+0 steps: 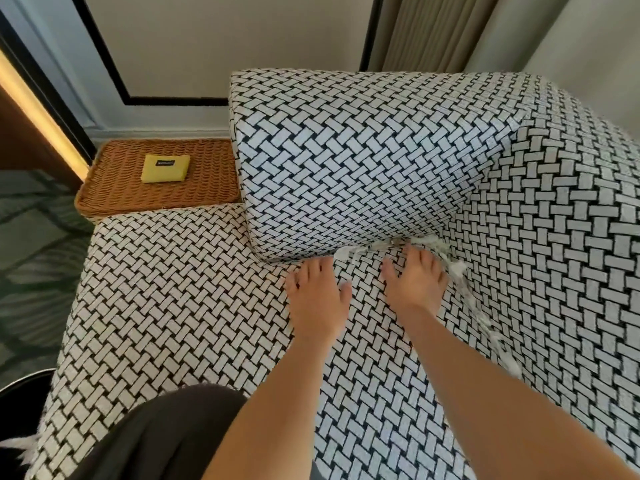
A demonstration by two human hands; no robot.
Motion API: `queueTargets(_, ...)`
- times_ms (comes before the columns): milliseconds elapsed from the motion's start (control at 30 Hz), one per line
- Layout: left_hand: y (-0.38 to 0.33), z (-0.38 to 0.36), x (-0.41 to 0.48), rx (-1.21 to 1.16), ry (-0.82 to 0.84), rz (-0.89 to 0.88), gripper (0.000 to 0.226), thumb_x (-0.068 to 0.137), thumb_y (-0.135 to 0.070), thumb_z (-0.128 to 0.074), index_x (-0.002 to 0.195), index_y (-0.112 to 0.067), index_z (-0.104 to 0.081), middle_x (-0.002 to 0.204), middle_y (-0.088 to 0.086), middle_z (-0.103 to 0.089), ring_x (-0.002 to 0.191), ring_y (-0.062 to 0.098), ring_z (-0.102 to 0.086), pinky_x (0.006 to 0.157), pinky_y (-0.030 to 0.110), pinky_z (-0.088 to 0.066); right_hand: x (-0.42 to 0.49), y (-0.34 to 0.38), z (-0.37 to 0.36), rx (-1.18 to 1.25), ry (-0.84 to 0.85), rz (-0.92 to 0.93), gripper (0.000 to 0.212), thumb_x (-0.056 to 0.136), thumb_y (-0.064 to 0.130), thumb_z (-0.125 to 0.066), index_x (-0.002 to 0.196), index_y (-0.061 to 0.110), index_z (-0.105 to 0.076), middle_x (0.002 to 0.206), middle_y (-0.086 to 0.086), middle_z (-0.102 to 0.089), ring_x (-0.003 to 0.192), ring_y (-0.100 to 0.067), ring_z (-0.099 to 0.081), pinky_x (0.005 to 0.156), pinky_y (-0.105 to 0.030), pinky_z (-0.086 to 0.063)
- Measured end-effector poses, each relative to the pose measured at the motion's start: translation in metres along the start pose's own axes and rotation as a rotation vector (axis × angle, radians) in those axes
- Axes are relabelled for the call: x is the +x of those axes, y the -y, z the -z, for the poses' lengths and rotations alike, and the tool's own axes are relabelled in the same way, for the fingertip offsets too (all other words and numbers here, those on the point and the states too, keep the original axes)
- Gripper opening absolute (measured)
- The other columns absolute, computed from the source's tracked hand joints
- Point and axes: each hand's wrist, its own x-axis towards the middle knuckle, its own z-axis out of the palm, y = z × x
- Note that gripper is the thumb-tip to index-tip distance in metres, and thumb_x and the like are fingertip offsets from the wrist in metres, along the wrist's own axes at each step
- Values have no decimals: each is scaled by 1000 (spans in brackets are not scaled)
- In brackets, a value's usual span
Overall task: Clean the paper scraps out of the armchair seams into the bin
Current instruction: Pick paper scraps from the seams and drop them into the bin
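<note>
The armchair (194,292) is covered in black-and-white woven-pattern fabric. White paper scraps (460,268) sit in the seam where the seat meets the backrest, and more run down the right-hand seam (491,336). My left hand (317,296) lies flat on the seat, fingers spread, just short of the back seam. My right hand (415,278) lies flat beside it, its fingertips reaching the scraps at the seam corner. Neither hand holds anything. A dark bin (20,403) shows at the lower left edge, with white scraps (17,443) beside it.
A wicker tray (114,188) with a small yellow pouch (165,168) stands left of the backrest. Green patterned carpet (31,258) lies to the left. A wall and curtains rise behind the chair. My dark clothing (156,438) fills the bottom middle.
</note>
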Motion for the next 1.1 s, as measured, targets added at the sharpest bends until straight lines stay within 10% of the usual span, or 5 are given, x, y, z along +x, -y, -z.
queueTargets(333,-20,-17,29,120,-98,-12,55,93,-56,-30,130,-18,-42,128,0,-56,123,20,-48,109,46,-29,39,5,-7,-77,13,-96,69,85,65,-38,132,15,-43,138,-14,-42,132,-31,-28,104,-45,-25)
queueTargets(1100,-62,-10,63,66,121,384,54,94,-51,-32,122,-9,-54,140,11,-38,130,30,-28,110,52,-15,54,7,-7,-116,90,-116,62,81,61,-44,126,19,-49,132,-13,-45,124,-33,-35,97,-44,-29)
